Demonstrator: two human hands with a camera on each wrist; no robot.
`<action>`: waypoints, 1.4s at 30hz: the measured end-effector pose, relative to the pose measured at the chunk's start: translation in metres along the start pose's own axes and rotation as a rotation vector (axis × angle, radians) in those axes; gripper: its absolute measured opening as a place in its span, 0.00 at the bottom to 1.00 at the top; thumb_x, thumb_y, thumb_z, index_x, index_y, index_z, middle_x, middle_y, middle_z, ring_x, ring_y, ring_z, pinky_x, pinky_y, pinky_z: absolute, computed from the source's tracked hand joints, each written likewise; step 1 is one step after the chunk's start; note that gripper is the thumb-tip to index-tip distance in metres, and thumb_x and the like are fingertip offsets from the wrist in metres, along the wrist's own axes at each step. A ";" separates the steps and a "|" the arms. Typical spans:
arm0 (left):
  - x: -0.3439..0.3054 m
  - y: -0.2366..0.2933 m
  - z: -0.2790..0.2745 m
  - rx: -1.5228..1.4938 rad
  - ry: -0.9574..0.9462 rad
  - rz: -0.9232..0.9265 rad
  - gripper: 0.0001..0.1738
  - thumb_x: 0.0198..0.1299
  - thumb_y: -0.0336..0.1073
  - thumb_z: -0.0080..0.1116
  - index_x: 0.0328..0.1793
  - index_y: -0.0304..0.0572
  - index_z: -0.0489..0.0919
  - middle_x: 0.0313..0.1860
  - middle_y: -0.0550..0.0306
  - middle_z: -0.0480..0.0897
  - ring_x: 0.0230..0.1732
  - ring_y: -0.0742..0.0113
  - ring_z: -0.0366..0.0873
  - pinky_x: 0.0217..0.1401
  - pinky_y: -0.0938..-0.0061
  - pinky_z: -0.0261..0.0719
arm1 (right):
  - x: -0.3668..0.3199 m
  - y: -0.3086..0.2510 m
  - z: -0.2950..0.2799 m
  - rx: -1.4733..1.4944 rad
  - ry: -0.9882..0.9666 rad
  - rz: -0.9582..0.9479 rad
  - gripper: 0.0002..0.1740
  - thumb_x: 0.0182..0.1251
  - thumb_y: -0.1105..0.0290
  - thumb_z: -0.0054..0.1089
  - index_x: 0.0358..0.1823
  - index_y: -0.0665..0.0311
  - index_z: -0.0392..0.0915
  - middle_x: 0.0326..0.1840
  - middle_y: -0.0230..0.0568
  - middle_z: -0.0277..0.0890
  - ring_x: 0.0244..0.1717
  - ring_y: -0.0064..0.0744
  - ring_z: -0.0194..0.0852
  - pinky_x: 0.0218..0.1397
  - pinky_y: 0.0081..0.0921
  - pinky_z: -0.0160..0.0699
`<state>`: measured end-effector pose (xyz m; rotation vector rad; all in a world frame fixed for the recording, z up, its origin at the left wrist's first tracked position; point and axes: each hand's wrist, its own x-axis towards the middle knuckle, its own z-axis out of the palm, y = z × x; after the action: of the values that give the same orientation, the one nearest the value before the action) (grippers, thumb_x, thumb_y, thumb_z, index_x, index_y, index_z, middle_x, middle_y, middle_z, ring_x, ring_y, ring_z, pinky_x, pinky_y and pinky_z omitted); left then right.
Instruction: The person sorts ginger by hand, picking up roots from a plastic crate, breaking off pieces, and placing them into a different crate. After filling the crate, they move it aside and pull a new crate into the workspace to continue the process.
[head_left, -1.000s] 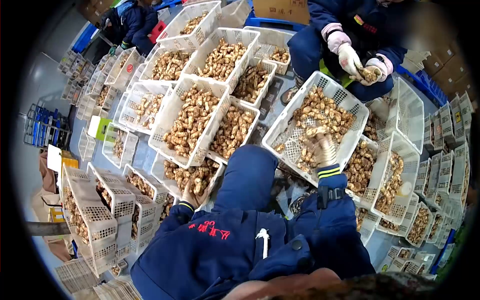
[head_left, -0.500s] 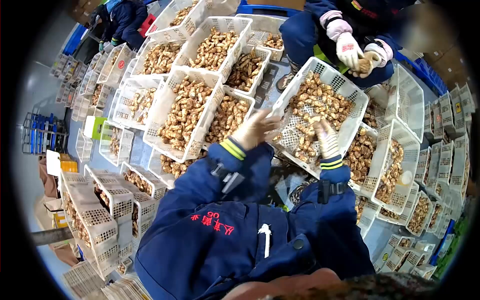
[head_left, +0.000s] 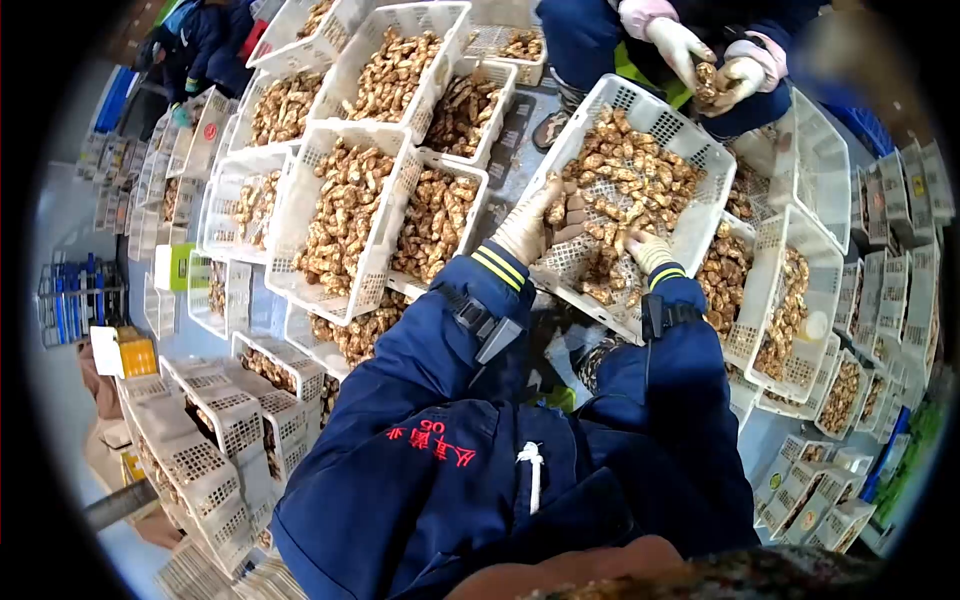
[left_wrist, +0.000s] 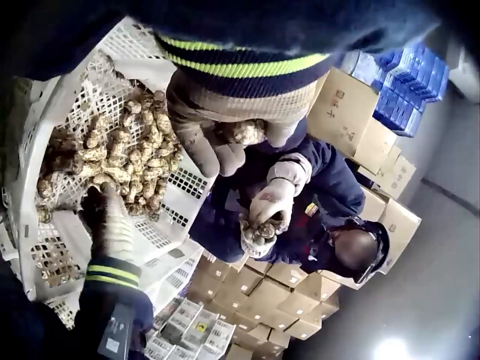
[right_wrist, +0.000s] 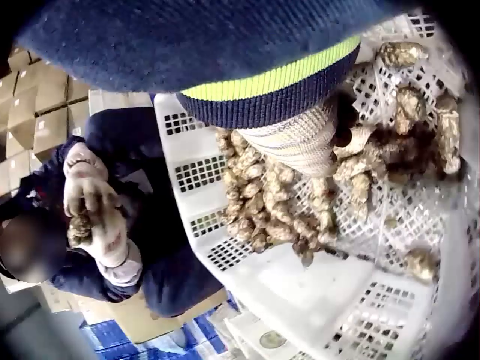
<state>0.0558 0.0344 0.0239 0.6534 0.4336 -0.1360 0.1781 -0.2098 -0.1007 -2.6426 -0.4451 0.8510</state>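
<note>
A white perforated crate (head_left: 690,120) of brown, knobbly mushrooms (head_left: 640,170) stands in front of me. My gloved left hand (head_left: 522,228) is over its near left side. In the left wrist view a mushroom (left_wrist: 246,132) shows between the thumb and curled fingers of that hand. Inside the crate, my gloved right hand (head_left: 652,252) reaches down among the mushrooms. The right wrist view shows a pale mushroom (right_wrist: 355,141) pinched at its fingertips, which are partly hidden by the glove and cuff.
Mushroom-filled crates (head_left: 345,225) stand close on my left, and more (head_left: 785,320) on my right. Opposite sits a person whose gloved hands (head_left: 715,75) hold a mushroom. Stacked crates (head_left: 205,440) rise at the lower left. Cardboard boxes (left_wrist: 345,105) are piled behind that person.
My left hand has come from the left crate of mushrooms across to the front crate. My right hand has stayed inside that crate. The head view has shifted slightly.
</note>
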 end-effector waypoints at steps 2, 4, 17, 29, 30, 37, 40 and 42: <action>0.007 -0.001 -0.012 -0.081 0.059 0.048 0.19 0.64 0.47 0.58 0.53 0.43 0.76 0.46 0.58 0.80 0.46 0.67 0.80 0.48 0.67 0.83 | 0.033 0.044 0.033 -0.140 -0.008 0.050 0.23 0.62 0.52 0.51 0.53 0.56 0.78 0.53 0.56 0.77 0.56 0.51 0.74 0.60 0.39 0.71; 0.012 0.003 -0.018 -0.106 0.107 0.161 0.15 0.60 0.42 0.62 0.46 0.43 0.76 0.40 0.61 0.78 0.40 0.68 0.77 0.51 0.68 0.79 | 0.037 0.049 0.040 -0.143 -0.003 0.079 0.21 0.65 0.52 0.47 0.52 0.52 0.80 0.51 0.53 0.78 0.55 0.51 0.74 0.61 0.39 0.70; 0.031 -0.007 -0.033 0.112 0.114 0.056 0.13 0.61 0.44 0.61 0.46 0.47 0.78 0.30 0.67 0.78 0.31 0.73 0.76 0.37 0.76 0.78 | 0.039 0.021 0.063 -0.484 -0.320 0.009 0.25 0.57 0.51 0.57 0.48 0.61 0.81 0.55 0.53 0.76 0.57 0.48 0.75 0.58 0.38 0.74; 0.031 -0.009 -0.033 0.143 0.127 0.033 0.14 0.62 0.46 0.60 0.46 0.48 0.79 0.34 0.66 0.79 0.34 0.74 0.77 0.41 0.75 0.79 | 0.003 -0.011 0.069 -0.604 -0.546 -0.070 0.21 0.53 0.56 0.62 0.48 0.55 0.82 0.47 0.53 0.80 0.49 0.51 0.78 0.54 0.39 0.77; 0.031 -0.009 -0.032 0.141 0.125 0.034 0.14 0.62 0.46 0.60 0.47 0.48 0.79 0.34 0.66 0.79 0.34 0.74 0.77 0.41 0.75 0.79 | -0.002 -0.014 0.077 -0.613 -0.522 -0.057 0.22 0.53 0.56 0.62 0.48 0.55 0.82 0.48 0.53 0.80 0.50 0.51 0.78 0.54 0.39 0.77; 0.031 -0.007 -0.031 0.121 0.192 0.055 0.13 0.63 0.44 0.59 0.48 0.47 0.77 0.34 0.64 0.79 0.35 0.71 0.78 0.42 0.73 0.80 | 0.006 -0.021 0.089 -0.633 -0.512 -0.004 0.29 0.51 0.47 0.59 0.51 0.55 0.81 0.52 0.50 0.78 0.54 0.50 0.76 0.58 0.39 0.75; 0.029 -0.005 -0.034 0.139 0.137 0.035 0.12 0.63 0.44 0.59 0.48 0.49 0.77 0.34 0.65 0.78 0.34 0.72 0.77 0.40 0.76 0.78 | 0.019 -0.026 0.059 -0.642 -0.654 -0.130 0.30 0.54 0.47 0.59 0.52 0.60 0.80 0.56 0.51 0.76 0.55 0.50 0.76 0.59 0.39 0.75; 0.028 -0.006 -0.032 0.152 0.074 0.011 0.12 0.63 0.44 0.59 0.48 0.50 0.76 0.34 0.67 0.77 0.34 0.73 0.76 0.38 0.78 0.77 | 0.056 0.033 0.085 -0.465 -0.338 -0.092 0.34 0.52 0.38 0.57 0.49 0.59 0.82 0.49 0.51 0.80 0.53 0.49 0.77 0.56 0.39 0.75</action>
<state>0.0688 0.0495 -0.0146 0.8119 0.4941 -0.1354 0.1763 -0.1999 -0.2067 -2.8535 -0.9439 1.3052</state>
